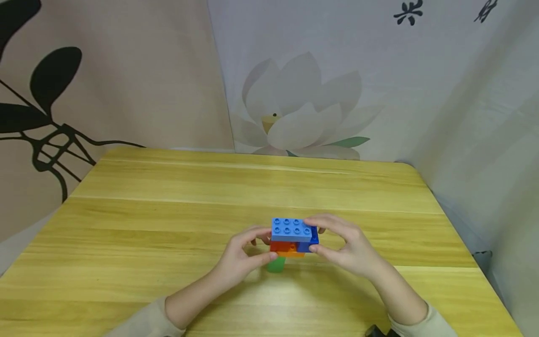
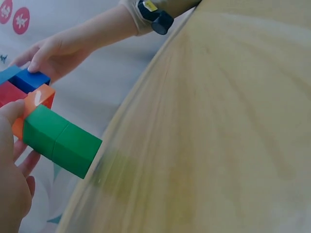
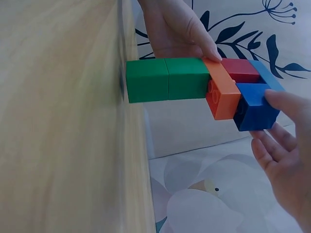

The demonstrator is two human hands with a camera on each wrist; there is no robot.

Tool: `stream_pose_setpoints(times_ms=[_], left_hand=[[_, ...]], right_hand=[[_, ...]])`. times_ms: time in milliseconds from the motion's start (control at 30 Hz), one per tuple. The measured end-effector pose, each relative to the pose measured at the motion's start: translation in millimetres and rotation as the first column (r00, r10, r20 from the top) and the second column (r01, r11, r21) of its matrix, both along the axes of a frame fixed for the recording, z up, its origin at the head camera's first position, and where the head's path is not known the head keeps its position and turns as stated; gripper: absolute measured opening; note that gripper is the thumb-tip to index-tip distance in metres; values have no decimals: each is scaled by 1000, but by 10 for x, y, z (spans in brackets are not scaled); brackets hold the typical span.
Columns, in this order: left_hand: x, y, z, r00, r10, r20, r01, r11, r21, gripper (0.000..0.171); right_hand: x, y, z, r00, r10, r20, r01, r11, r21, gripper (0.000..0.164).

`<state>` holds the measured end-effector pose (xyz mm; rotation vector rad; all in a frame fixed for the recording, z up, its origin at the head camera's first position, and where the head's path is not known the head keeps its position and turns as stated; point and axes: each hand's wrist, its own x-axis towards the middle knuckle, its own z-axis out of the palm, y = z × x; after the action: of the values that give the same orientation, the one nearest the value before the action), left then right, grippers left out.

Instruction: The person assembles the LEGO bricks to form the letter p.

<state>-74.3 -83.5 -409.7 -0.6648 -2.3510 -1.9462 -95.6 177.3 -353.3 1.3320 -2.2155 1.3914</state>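
Between the two hands, toward the front of the table, is a joined stack of toy building bricks. A light blue brick (image 1: 290,237) with several studs tops it. Below that sit a red brick (image 3: 239,71) and a dark blue brick (image 3: 258,106) side by side, then an orange brick (image 3: 223,90). Two green bricks (image 3: 146,80) form a narrow column at the bottom. My left hand (image 1: 236,262) grips the stack's left side, thumb at the orange and red bricks. On the right, my right hand (image 1: 353,245) pinches the dark blue brick between thumb and fingers.
The wooden table (image 1: 147,224) stretches out around the stack. Behind it hangs a pale cloth (image 1: 168,84) printed with a flower and dark leaves. A black device (image 2: 158,18) is strapped at the right wrist, over a light sleeve.
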Motion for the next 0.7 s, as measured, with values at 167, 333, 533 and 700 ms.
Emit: stream_pose_setpoints(times_ms=[167, 333, 533, 700], left_hand=[[-39, 28, 29, 999, 23, -24, -23, 1000, 1, 39], [-105, 73, 57, 998, 50, -33, -51, 999, -10, 37], [-193, 129, 52, 997, 79, 12, -79, 997, 1, 39], [-267, 183, 29, 993, 105, 56, -107, 994, 28, 40]], right_hand=[[-84, 3, 28, 998, -10, 64, 11, 1000, -17, 51], [-175, 7, 53, 987, -30, 158, 34, 999, -24, 51], [-288, 33, 25, 959, -92, 268, 91, 996, 16, 47], [-384, 55, -22, 939, -116, 325, 116, 993, 22, 45]])
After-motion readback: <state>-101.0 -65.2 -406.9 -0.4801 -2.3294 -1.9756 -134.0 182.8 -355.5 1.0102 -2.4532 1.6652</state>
